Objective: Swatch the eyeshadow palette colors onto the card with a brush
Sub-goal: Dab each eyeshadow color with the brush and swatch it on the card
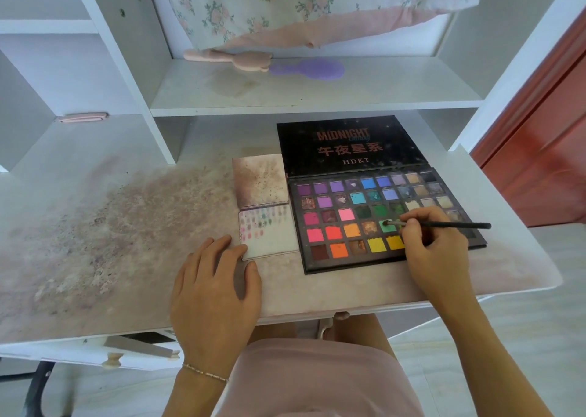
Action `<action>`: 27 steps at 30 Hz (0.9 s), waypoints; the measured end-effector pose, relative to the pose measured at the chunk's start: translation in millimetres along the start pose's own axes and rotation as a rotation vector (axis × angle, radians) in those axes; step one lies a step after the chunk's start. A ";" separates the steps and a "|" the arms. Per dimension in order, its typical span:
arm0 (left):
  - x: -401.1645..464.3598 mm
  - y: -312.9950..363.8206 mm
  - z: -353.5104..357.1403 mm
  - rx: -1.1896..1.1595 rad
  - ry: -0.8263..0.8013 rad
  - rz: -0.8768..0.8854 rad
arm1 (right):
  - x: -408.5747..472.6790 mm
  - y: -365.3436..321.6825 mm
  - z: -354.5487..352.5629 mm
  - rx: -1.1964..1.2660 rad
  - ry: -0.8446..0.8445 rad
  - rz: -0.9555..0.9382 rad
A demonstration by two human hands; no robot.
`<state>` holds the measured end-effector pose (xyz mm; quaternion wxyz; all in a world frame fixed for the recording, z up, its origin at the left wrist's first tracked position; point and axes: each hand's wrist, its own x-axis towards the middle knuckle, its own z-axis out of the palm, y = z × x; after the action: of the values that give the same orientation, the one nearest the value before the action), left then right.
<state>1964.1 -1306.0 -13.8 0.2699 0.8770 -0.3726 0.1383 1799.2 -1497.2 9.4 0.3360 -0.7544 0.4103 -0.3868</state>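
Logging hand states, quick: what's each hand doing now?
Left hand: open, fingertips resting on the card.
Right hand: holding the brush.

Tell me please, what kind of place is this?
Probably a dressing table in a home bedroom. An open eyeshadow palette lies on the powder-stained tabletop, two hairbrushes lie on the white shelf behind it, and a floral cloth hangs above.

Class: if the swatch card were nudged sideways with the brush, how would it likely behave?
The card looks thin and flat, so probably light and apt to slide. The left hand touches its corner, likely steadying it. It lies flat, so tipping seems unlikely.
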 end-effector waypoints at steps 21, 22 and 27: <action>0.3 1.2 -1.9 0.001 -0.008 -0.006 | -7.6 -20.0 11.8 0.146 -0.006 -0.054; 0.5 1.3 -2.0 0.002 -0.010 -0.008 | -9.9 -24.8 17.3 0.170 -0.024 -0.067; 0.6 1.4 -2.7 0.007 -0.012 -0.010 | -18.0 -47.8 47.8 0.257 -0.148 -0.133</action>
<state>1963.3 -1305.6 -10.8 0.2650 0.8807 -0.3695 0.1329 1850.9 -1451.4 20.6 0.4328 -0.7572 0.2805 -0.4008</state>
